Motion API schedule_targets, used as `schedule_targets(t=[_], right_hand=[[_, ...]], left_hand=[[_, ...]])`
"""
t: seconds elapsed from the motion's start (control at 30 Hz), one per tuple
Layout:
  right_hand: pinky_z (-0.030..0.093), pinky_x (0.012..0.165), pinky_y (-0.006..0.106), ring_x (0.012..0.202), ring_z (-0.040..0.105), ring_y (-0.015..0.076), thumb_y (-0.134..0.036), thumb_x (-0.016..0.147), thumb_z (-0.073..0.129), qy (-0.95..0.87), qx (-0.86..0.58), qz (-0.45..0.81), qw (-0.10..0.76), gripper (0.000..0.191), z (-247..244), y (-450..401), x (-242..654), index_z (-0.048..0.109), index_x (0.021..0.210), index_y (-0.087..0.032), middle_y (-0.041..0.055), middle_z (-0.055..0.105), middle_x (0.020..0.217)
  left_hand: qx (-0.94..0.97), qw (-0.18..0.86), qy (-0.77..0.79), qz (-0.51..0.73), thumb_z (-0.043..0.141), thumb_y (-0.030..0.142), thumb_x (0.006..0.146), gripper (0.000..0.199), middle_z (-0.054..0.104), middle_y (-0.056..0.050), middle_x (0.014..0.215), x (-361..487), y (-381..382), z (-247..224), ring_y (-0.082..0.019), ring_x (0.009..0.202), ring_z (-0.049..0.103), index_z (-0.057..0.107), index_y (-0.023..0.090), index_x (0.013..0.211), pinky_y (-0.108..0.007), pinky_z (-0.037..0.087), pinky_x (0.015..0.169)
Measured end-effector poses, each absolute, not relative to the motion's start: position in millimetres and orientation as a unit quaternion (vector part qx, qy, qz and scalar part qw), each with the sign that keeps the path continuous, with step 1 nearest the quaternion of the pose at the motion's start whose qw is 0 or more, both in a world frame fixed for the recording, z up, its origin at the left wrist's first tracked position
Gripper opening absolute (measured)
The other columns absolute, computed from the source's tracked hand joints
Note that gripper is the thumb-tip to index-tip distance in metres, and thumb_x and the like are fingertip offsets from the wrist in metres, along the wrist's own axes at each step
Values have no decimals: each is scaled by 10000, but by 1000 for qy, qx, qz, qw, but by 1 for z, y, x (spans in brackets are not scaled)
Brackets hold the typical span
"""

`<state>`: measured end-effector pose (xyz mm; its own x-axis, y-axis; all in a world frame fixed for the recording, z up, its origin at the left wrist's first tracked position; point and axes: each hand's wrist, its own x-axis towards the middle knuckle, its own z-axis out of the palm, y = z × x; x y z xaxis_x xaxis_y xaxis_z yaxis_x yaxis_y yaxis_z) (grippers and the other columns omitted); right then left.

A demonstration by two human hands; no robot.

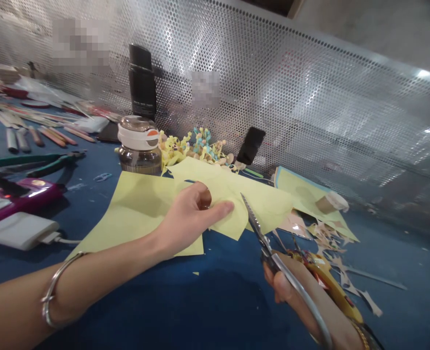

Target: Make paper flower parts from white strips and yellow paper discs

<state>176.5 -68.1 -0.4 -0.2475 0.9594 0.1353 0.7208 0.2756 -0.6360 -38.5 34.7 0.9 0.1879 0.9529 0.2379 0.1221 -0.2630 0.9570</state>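
Observation:
My left hand (186,214) pinches a piece of pale yellow paper (233,226) between thumb and fingers, with the other fingers curled. My right hand (290,277) is closed round a pair of scissors (258,224). The blades point up and to the left, close beside the right edge of the held paper. Whether they touch it I cannot tell. Another yellow sheet (145,197) lies flat under and to the left of my left hand, on the blue table (186,311). More yellow paper (266,189) spreads out behind the held piece.
Behind the papers stand a lidded jar (140,150), a black bottle (142,87), small paper flowers (200,143) and a leaning phone (251,146). Green-handled pliers (50,163) and a purple device (25,197) lie left. Paper scraps (341,265) and a yellow tool (331,282) sit right.

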Motion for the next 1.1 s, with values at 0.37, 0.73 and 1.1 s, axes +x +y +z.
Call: schedule_targets(t=[0.37, 0.73, 1.1], right_hand=[[331, 426, 240, 465, 436, 125, -584, 903, 382, -750, -559, 242, 258, 449, 1, -70, 176, 435, 637, -226, -27, 433, 522], [316, 418, 220, 452, 453, 107, -648, 892, 334, -743, -588, 247, 204, 516, 3, -70, 179, 466, 662, -205, -26, 458, 530], [284, 461, 227, 492, 388, 101, -690, 850, 397, -721, -615, 282, 151, 514, -1, -70, 192, 413, 679, -206, -39, 397, 576]], left_hand=[[639, 442, 415, 473, 692, 472, 723, 466, 313, 80, 547, -38, 34, 1, -78, 488, 303, 317, 214, 619, -223, 234, 432], [644, 465, 397, 459, 685, 445, 740, 394, 343, 65, 606, -41, 37, 0, -89, 529, 338, 386, 202, 662, -232, 250, 464], [678, 414, 403, 455, 667, 383, 758, 412, 254, 71, 614, -43, 38, 4, -88, 539, 256, 319, 206, 627, -243, 212, 475]])
